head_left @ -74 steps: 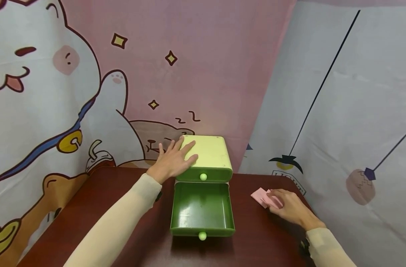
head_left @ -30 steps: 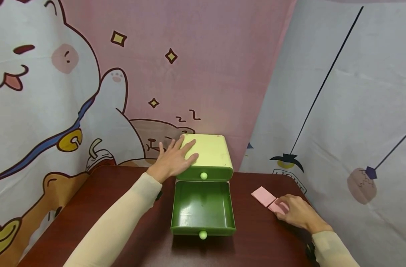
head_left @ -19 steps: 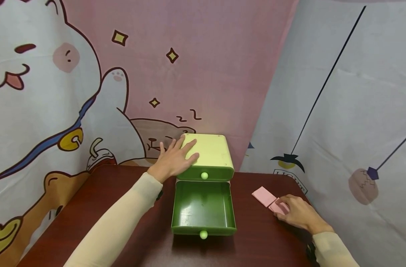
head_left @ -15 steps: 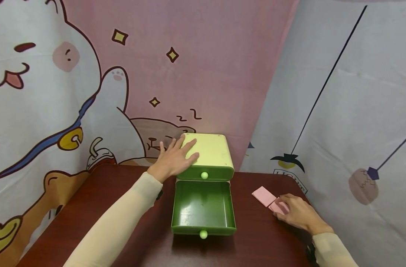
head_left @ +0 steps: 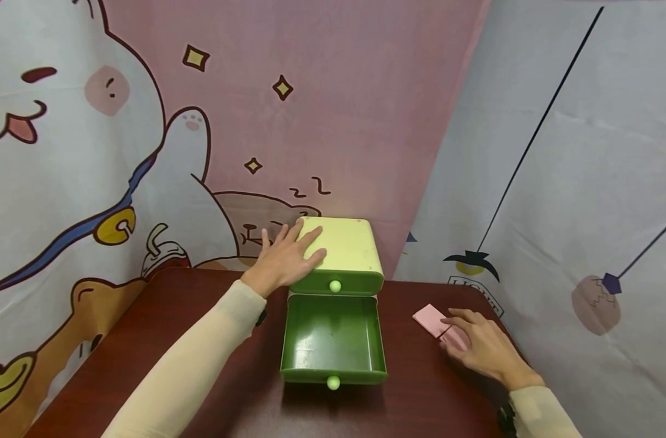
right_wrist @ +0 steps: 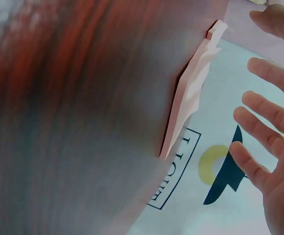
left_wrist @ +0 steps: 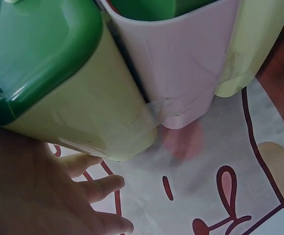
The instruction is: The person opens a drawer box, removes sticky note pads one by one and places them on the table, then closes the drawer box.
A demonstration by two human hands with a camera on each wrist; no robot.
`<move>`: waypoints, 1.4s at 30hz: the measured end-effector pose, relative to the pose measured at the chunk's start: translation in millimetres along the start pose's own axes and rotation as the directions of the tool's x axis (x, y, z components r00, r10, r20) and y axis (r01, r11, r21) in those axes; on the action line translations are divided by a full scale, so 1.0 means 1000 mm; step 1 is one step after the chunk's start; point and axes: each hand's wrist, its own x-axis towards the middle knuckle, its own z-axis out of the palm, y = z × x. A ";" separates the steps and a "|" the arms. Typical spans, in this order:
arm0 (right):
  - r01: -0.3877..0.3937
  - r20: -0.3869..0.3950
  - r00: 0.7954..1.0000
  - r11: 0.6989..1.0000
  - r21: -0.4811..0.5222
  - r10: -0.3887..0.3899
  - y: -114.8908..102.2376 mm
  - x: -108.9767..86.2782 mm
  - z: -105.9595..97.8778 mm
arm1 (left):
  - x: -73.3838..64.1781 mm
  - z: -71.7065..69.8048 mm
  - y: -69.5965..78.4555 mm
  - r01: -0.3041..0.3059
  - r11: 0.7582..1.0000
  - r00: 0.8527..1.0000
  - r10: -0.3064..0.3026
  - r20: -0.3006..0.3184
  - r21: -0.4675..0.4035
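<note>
Your left hand [head_left: 283, 260] lay spread on the left part of the top of the drawer box [head_left: 346, 243], its fingers straight and apart, gripping nothing; laid that way, it probably served to steady the box rather than grasp it. The upper drawer [head_left: 366, 283] sat pushed in, while the lower drawer [head_left: 302, 376] stood pulled out toward you, leaving its inside facing up between your two hands. In the left wrist view a clear strip [left_wrist: 154, 111], likely tape, bridged the yellow section [left_wrist: 100, 95] and the pink section [left_wrist: 176, 63], perhaps to keep them joined. Your right hand [head_left: 489, 344] hung over the sticky notes on the table [head_left: 420, 395], its fingers parted and loosely bent, with hold of nothing that showed; the right wrist view had the fingertips apart from the paper. The notes lay to the right of the drawer box in two pink stacks, almost end to end: the near stack [head_left: 455, 339] partly under your hand, the far stack [head_left: 428, 319] just beyond it. Some sheets [right_wrist: 193, 88] tilted up, which would make them easier to pinch, though their number could not be told.
</note>
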 end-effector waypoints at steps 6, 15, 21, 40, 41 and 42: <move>0.051 -0.052 0.997 0.999 -0.009 -0.051 -0.007 0.004 -0.002 | 0.000 -0.001 0.000 -0.001 1.000 1.000 0.001 -0.012 -0.005; 0.122 -0.125 0.984 0.992 -0.017 -0.123 -0.017 0.009 -0.006 | -0.001 0.000 0.000 -0.005 1.000 1.000 0.005 -0.012 0.011; 0.176 -0.155 0.972 0.984 -0.016 -0.177 -0.027 0.012 -0.005 | 0.000 0.000 0.000 -0.010 1.000 1.000 0.011 -0.016 0.012; 0.189 -0.151 0.971 0.982 0.006 -0.185 -0.053 0.020 -0.008 | 0.000 0.000 0.001 -0.003 1.000 1.000 0.004 -0.017 0.024; 0.196 -0.155 0.969 0.981 0.007 -0.192 -0.054 0.020 -0.008 | 0.000 0.000 0.001 -0.002 1.000 1.000 0.003 -0.016 0.023; 0.203 -0.159 0.967 0.979 0.008 -0.199 -0.055 0.020 -0.008 | 0.000 0.001 0.000 -0.002 1.000 1.000 0.002 -0.016 0.024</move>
